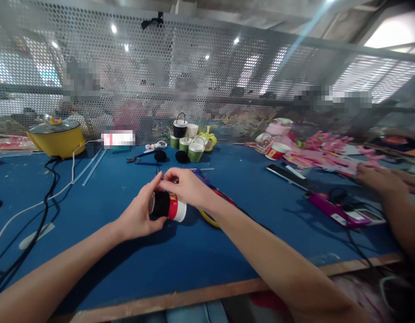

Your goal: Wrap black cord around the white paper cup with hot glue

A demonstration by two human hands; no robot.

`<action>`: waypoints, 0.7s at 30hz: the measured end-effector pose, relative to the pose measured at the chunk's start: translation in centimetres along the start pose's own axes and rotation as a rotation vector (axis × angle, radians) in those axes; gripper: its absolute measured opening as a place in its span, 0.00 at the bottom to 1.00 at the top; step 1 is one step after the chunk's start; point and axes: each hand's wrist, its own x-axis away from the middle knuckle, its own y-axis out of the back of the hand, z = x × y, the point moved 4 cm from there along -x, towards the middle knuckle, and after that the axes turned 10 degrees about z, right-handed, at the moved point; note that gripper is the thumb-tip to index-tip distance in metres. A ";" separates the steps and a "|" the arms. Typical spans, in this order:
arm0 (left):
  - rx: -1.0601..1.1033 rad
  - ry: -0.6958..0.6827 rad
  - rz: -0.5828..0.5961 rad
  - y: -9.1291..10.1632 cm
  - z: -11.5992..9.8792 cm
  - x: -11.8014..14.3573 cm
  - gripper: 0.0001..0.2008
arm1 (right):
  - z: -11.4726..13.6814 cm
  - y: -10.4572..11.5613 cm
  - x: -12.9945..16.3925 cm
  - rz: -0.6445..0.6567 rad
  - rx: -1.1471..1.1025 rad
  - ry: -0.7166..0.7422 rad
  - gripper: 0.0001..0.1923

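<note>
Head view: left hand [140, 215] cradles a sideways paper cup [168, 206], right hand [187, 186] fingers seemingly pinching its black wrap.

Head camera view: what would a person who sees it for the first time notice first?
At the centre, the left hand and the right hand hold a paper cup wrapped in black, on its side above the blue table. Behind it stands a cluster of small cups near the mesh wall, and a yellow pot sits at the far left. Another person's hand rests at the right.
</note>
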 end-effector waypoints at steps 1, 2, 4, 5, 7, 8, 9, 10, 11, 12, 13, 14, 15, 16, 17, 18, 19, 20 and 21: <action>0.057 0.019 -0.007 0.0 0.1 0.0 0.45 | -0.2 0.4 0.2 -0.024 -0.049 0.000 0.07; 0.116 0.041 -0.011 0.1 0.2 -0.1 0.45 | -0.3 0.8 0.4 -0.052 -0.085 0.004 0.09; 0.217 0.076 -0.003 0.0 0.3 -0.1 0.44 | -0.8 1.4 0.8 -0.093 -0.128 0.018 0.12; 0.251 0.089 0.009 0.0 0.3 -0.1 0.43 | -1.0 1.5 0.8 -0.102 -0.144 0.023 0.12; 0.282 0.107 0.041 -0.2 0.2 -0.1 0.40 | -1.5 1.5 0.9 -0.107 -0.171 0.028 0.13; 0.283 0.109 0.052 -0.2 0.2 0.0 0.40 | -1.8 1.4 0.9 -0.107 -0.178 0.028 0.13; 0.276 0.109 0.060 -0.2 0.1 0.0 0.40 | -2.1 1.3 0.8 -0.104 -0.182 0.027 0.14; 0.264 0.106 0.066 -0.3 0.1 0.0 0.40 | -2.3 1.1 0.7 -0.099 -0.183 0.028 0.14; 0.250 0.101 0.072 -0.3 0.0 0.0 0.40 | -2.5 0.9 0.7 -0.092 -0.184 0.031 0.14; 0.235 0.096 0.077 -0.3 -0.1 0.1 0.40 | -2.7 0.7 0.6 -0.085 -0.184 0.035 0.14; 0.221 0.092 0.081 -0.4 -0.1 0.1 0.41 | -2.9 0.6 0.5 -0.082 -0.184 0.041 0.14; 0.209 0.087 0.083 -0.4 -0.2 0.1 0.41 | -3.0 0.5 0.5 -0.083 -0.182 0.046 0.14; 0.198 0.080 0.081 -0.4 -0.2 0.2 0.41 | -3.1 0.4 0.5 -0.085 -0.178 0.049 0.14; 0.189 0.072 0.078 -0.4 -0.3 0.2 0.41 | -3.2 0.4 0.5 -0.088 -0.175 0.048 0.14; 0.178 0.061 0.076 -0.4 -0.4 0.3 0.41 | -3.3 0.3 0.5 -0.087 -0.174 0.039 0.14; 0.167 0.047 0.075 -0.4 -0.4 0.3 0.41 | -3.4 0.3 0.6 -0.082 -0.176 0.024 0.14; 0.153 0.033 0.071 -0.4 -0.5 0.3 0.41 | -3.5 0.2 0.6 -0.072 -0.184 0.007 0.14; 0.137 0.018 0.067 -0.4 -0.6 0.4 0.40 | -3.5 0.1 0.7 -0.059 -0.198 -0.011 0.15; 0.119 0.004 0.061 -0.4 -0.7 0.4 0.40 | -3.6 0.0 0.7 -0.048 -0.212 -0.028 0.15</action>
